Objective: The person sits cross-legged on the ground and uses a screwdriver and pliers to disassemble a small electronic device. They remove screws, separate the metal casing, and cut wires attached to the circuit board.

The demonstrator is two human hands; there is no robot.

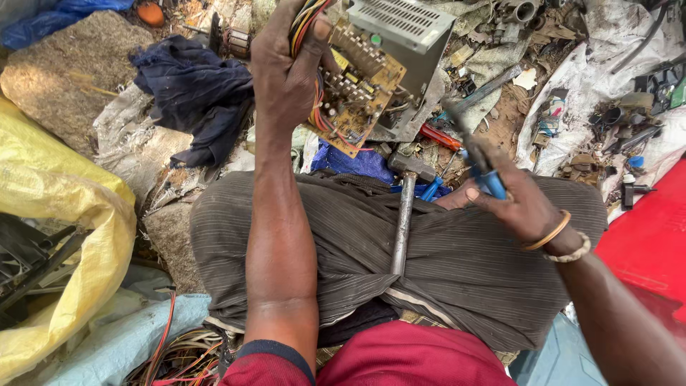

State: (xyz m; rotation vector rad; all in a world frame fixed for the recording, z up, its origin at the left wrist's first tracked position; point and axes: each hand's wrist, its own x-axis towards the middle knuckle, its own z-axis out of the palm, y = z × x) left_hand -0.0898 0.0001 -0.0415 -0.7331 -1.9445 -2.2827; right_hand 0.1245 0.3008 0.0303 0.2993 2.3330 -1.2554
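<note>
Coloured wires (306,21) bunched tight in my left hand (286,71), circuit board (357,89) dangling off them. Right hand (511,200) fingers closed round blue-handled pliers (480,163). Hammer (404,214) loose on lap; board could swing & tear free w/ a hard tug.

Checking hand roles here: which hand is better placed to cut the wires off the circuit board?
Right. The right hand holds the blue-handled pliers beside the circuit board; the left hand grips its wires.
</note>
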